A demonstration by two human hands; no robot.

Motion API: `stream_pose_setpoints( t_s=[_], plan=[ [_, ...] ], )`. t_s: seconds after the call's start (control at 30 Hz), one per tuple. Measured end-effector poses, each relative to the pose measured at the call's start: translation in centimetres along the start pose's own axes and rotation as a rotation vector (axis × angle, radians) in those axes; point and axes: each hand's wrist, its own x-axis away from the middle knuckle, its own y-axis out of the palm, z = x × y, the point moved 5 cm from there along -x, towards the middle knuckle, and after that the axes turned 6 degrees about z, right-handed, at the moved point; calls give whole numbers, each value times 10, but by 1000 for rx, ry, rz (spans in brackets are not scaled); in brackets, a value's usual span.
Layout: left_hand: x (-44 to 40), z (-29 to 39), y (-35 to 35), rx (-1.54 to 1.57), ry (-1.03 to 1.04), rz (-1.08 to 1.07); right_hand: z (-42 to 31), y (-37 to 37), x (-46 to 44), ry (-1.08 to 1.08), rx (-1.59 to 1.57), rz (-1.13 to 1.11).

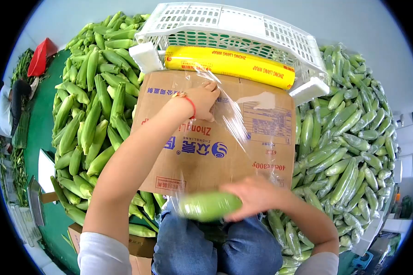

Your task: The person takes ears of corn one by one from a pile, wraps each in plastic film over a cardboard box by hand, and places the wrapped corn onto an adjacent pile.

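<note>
My left hand [203, 100] is over a flat cardboard box [234, 172], its fingers closed on the edge of clear plastic wrap [234, 121]. That film hangs in a creased strip from a yellow roll [229, 66] marked "Zhong Liang Wrap", at the box's far edge. Nearer my body, above my lap, my right hand [252, 195] grips an ear of corn [207, 206]. The ear is green and shiny, with film seemingly around it, and motion blurs it.
Unwrapped corn ears [94, 119] are heaped on the left, film-wrapped ears [339, 151] on the right. A white plastic crate [229, 23] stands behind the roll. Farther left are a red scoop-like object [42, 57] and part of another person [7, 107].
</note>
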Motion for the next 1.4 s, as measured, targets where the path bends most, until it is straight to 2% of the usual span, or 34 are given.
stream_pose_setpoints(
  t_s=[0.03, 0.07, 0.13, 0.2, 0.23, 0.3, 0.33, 0.4, 0.43, 0.47, 0.5, 0.53, 0.57, 0.6, 0.63, 0.67, 0.7, 0.73, 0.8, 0.83, 0.87, 0.9, 0.93, 1.0, 1.03, 1.07, 1.1, 1.13, 1.17, 1.23, 1.27, 1.3, 1.37, 1.4],
  plan=[
    [3, -1, -6, 55, 32, 16, -5, 8, 17, 15, -72, -138],
    [11, -5, -16, 221, -3, 151, -2, 18, 32, 8, -132, -127],
    [42, 5, -22, 558, -53, 412, 12, 15, 57, 102, -298, 77],
    [89, 50, -22, 566, 79, 742, 35, 22, 59, 365, -830, 397],
    [105, 82, -21, 525, 194, 768, 43, 30, 60, 497, -1105, 560],
    [112, 121, -16, 474, 325, 794, 17, 21, 44, 426, -1451, 303],
    [110, 115, -17, 919, 240, 872, 6, 14, 33, 380, -1610, 160],
    [100, 106, -4, 1819, 22, 900, -8, 16, 9, 84, -2079, -126],
    [89, 111, 2, 2391, 305, 481, -13, 33, -9, -185, -2216, -299],
    [90, 104, 12, 2407, 264, 493, -21, 45, -21, -472, -2321, -475],
    [87, 99, 14, 2413, 245, 511, -23, 47, -26, -341, -2332, -397],
    [81, 94, 12, 2407, 243, 540, -24, 42, -28, -348, -2292, -348],
    [87, 84, 18, 2265, -78, 649, -17, 42, -24, -98, -2204, -168],
    [95, 70, 20, 2002, -260, 729, -12, 44, -14, 152, -2117, 9],
    [104, 61, 18, 1735, -387, 818, 1, 44, -14, 12, -1678, 317],
    [110, 47, 30, 1663, -458, 902, 17, 43, -14, -77, -1183, 586],
    [119, 54, 27, 1546, -600, 959, 17, 33, 0, 113, -898, 545],
    [127, 57, 27, 1518, -616, 1004, 18, 22, 14, 276, -612, 457],
    [136, 41, 40, 1250, -533, 893, 17, 10, 26, 333, -37, 608],
    [141, 34, 46, 1116, -488, 852, 13, 5, 36, 256, 77, 797],
    [144, 44, 43, 1305, -490, 829, 11, 7, 40, 130, 115, 969],
    [149, 54, 40, 1491, -501, 809, 11, 5, 49, -19, 141, 1073],
    [155, 67, 34, 1458, -474, 779, 8, -6, 58, -153, 74, 1295],
    [156, 76, 61, 1826, -530, 510, 10, -18, 72, -474, -75, 1724],
    [167, 77, 69, 1609, -652, 543, 24, -22, 69, -435, -394, 1728],
    [177, 82, 72, 1597, -577, 383, 39, -23, 65, -413, -726, 1742],
    [186, 86, 71, 1576, -499, 222, 45, -24, 62, -461, -1220, 1584],
    [183, 93, 68, 1485, -356, 179, 46, -22, 58, -500, -1690, 1354],
    [181, 99, 65, 1397, -214, 152, 46, -24, 68, -498, -1727, 1376],
    [173, 123, 58, 1070, 182, 330, 49, -33, 88, -501, -1798, 1403],
    [175, 136, 54, 895, 367, 412, 52, -36, 100, -509, -1787, 1534],
    [171, 141, 34, 489, 123, 140, 54, -38, 111, -522, -1772, 1664],
    [139, 179, 20, 295, 434, 367, 51, -34, 129, -438, -1559, 2013],
    [125, 197, 16, 192, 589, 483, 46, -21, 121, -376, -1611, 2007]
  ],
)
